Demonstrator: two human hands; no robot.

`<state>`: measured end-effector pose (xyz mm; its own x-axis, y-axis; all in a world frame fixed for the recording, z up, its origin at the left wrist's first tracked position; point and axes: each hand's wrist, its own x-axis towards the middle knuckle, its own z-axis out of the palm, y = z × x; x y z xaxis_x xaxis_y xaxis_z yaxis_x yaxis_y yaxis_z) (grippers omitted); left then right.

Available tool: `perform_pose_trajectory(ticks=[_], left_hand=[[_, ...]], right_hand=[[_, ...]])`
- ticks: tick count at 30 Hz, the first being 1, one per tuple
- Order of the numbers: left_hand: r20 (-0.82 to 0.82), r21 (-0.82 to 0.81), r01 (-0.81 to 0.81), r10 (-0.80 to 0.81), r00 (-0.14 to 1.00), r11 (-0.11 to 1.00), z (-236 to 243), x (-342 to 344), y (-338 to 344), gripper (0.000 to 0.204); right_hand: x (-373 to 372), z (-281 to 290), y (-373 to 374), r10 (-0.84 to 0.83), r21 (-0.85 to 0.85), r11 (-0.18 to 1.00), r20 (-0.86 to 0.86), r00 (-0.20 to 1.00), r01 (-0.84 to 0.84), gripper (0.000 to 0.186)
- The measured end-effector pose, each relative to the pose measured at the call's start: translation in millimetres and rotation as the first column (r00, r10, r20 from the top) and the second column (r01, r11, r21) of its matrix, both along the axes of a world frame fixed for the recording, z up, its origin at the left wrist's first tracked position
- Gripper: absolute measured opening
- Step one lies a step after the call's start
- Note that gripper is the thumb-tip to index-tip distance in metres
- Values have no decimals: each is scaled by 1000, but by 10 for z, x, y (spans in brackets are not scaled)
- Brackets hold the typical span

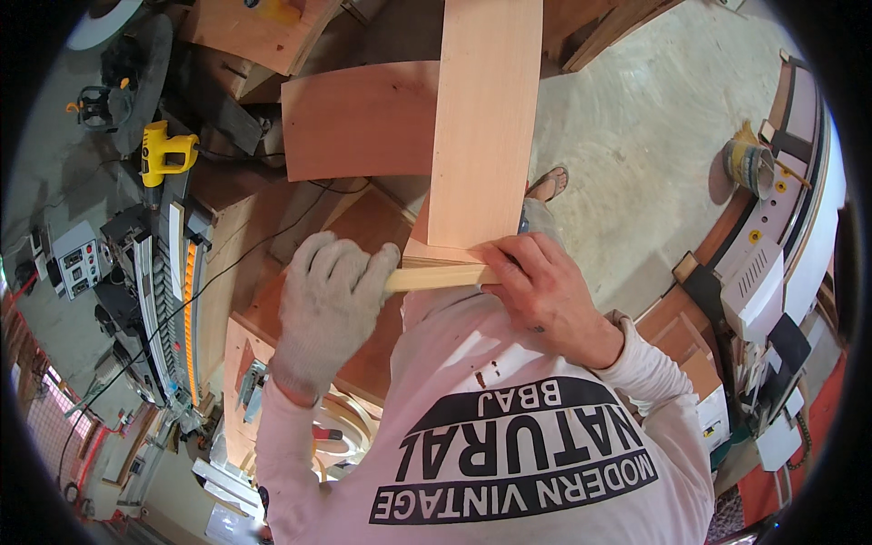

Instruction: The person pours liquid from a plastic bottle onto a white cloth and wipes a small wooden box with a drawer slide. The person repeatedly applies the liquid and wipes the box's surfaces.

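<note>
My left hand [336, 300], in a pale knitted glove, is closed on the left end of a narrow light wooden strip [434, 279], held across in front of my chest. My bare right hand [536, 282] grips the strip's right end, with fingers against the lower end of a long pale plywood board [484, 118]. That board stretches away from me to the top of the view. A short piece of wood [421, 238] shows under its near end. A reddish curved panel [359, 123] lies to the left of the board. My printed white shirt fills the lower middle.
A yellow heat gun [163, 153], a control box [80, 259] and a long machine with cables stand at left. Plywood pieces [250, 27] lie at upper left. At right are a curved machine [754, 282] and a bucket [747, 173]. A sandalled foot [549, 183] is on the concrete floor.
</note>
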<state>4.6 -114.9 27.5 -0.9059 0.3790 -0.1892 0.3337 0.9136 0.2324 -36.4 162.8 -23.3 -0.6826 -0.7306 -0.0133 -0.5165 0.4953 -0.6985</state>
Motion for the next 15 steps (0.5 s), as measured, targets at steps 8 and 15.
perform_pose_trajectory(ticks=[8,15], left_hand=[[188,20,-90,85,978,996,285,-171,-69,87],[112,184,5,-26,993,983,-98,-95,178,72]], right_hand=[[41,-55,11,-53,-85,995,-80,995,47,45],[88,-98,24,-83,-120,990,-33,996,79,48]])
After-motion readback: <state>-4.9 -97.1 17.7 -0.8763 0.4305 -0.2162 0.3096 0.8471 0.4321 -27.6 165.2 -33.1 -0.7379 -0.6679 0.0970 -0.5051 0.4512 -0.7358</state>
